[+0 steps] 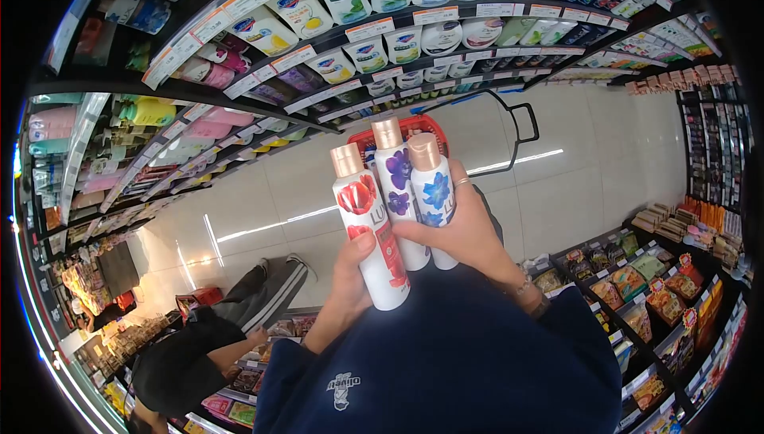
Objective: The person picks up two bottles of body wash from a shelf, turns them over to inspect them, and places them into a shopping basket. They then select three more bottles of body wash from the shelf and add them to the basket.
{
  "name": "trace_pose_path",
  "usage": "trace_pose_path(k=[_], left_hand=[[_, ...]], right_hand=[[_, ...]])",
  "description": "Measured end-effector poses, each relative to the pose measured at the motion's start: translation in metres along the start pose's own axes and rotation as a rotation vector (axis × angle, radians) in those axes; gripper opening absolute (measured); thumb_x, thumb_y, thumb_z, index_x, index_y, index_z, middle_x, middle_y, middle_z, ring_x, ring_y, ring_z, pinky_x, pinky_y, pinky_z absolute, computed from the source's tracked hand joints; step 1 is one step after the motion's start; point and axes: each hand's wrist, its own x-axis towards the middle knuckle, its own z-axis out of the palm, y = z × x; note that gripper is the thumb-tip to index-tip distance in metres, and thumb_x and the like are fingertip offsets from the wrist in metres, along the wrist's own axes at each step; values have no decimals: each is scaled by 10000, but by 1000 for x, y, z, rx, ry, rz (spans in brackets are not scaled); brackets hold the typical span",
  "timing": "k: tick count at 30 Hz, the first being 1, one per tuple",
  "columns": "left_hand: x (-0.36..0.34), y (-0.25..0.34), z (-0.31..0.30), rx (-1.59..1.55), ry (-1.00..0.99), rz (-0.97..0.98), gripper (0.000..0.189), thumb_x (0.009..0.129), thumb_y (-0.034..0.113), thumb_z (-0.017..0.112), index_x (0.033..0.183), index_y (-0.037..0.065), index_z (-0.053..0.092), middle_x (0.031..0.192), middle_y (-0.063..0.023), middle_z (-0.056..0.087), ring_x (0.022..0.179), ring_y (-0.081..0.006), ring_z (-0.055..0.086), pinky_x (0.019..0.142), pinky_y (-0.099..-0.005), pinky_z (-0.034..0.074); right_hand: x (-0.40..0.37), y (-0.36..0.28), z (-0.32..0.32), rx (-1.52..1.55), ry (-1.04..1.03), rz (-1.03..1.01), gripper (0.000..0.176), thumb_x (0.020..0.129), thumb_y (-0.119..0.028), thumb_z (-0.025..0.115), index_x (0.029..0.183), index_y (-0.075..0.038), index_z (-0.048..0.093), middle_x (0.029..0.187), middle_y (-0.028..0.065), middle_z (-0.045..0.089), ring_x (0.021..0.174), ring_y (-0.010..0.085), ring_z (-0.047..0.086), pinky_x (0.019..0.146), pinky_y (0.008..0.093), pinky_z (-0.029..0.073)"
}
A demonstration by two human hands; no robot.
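Left hand [350, 275], right hand [471, 231], clasping three bottles [398, 187]

Red basket [415, 124], stocked shelves [350, 36] — 1 person [187, 358] crouching nearby.

You have a bright, even view lit from overhead, with long white streaks of glare on the glossy floor [589, 187] at mid-frame. The fisheye lens bends the shelves [358, 32] hard toward the black circular edges. The bottles [398, 195] at centre are sharp, while goods at the far left smear.
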Motion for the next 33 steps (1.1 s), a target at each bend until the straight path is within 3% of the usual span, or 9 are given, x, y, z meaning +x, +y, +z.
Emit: trace_pose_path(k=[3, 7, 8, 10, 12, 14, 21, 25, 33], left_hand=[[12, 10, 20, 11, -209, 173, 969, 738, 380, 670, 1453, 8, 132, 1496, -168, 178, 1374, -264, 232, 1111, -372, 229], [20, 10, 16, -130, -217, 204, 847, 789, 404, 631, 1407, -12, 227, 1491, -192, 198, 1398, -289, 171, 1156, -420, 99], [19, 10, 11, -157, -177, 187, 826, 815, 443, 599, 1399, -17, 239, 1464, -199, 258, 1346, -305, 306, 1086, -432, 320], [17, 10, -5, -424, -281, 84, 805, 854, 410, 580, 1406, -27, 187, 1393, -198, 361, 1133, -303, 536, 844, -414, 531], [18, 12, 3, -539, -268, 32, 782, 897, 435, 527, 1408, -38, 171, 942, -107, 493, 592, -154, 472, 499, -306, 472], [21, 12, 0, -582, -374, -10, 792, 911, 498, 476, 1398, -53, 181, 871, -97, 475, 544, -143, 457, 452, -288, 436], [22, 14, 16, -230, -203, 142, 628, 985, 441, 243, 1334, -78, 300, 830, -91, 465, 523, -138, 449, 376, -250, 433], [17, 21, 29, -133, -98, 147, 604, 979, 436, 283, 1274, -88, 341, 918, -108, 448, 676, -193, 531, 473, -315, 580], [14, 23, 23, 116, -72, 225, 392, 967, 291, 436, 1228, 17, 335, 1202, -245, 489, 827, -264, 624, 647, -397, 582]], right_hand=[[7, 9, -7, 320, -92, 49, 740, 664, -213, 827, 1236, 5, 412, 1070, 98, 589, 954, 163, 597, 831, 307, 484], [6, 17, -22, 980, -246, 196, 710, 725, -286, 762, 1269, 18, 423, 1097, 150, 592, 977, 207, 620, 857, 329, 518], [5, 19, -26, 1141, -330, 214, 738, 724, -330, 757, 1272, 28, 416, 1105, 177, 589, 970, 227, 631, 842, 332, 534], [2, 39, -25, 1371, -444, 209, 861, 694, -437, 769, 1284, 58, 385, 1100, 251, 566, 857, 232, 668, 687, 269, 589], [5, 44, -22, 1498, -590, 122, 877, 683, -443, 780, 1280, 62, 381, 1094, 270, 552, 837, 226, 672, 653, 258, 594], [4, 38, -24, 1480, -583, 124, 867, 669, -389, 805, 1277, 63, 383, 1088, 280, 547, 815, 224, 675, 652, 258, 595], [7, 40, -23, 1366, -616, 110, 852, 668, -380, 797, 1289, 41, 393, 1083, 270, 580, 882, 225, 663, 725, 268, 578], [7, 40, -24, 1298, -636, 111, 846, 679, -401, 776, 1296, 28, 389, 1097, 236, 585, 982, 244, 627, 815, 306, 547], [2, 29, -21, 1282, -536, 160, 769, 713, -322, 727, 1291, 54, 387, 1145, 236, 552, 1070, 356, 558, 867, 501, 512]])
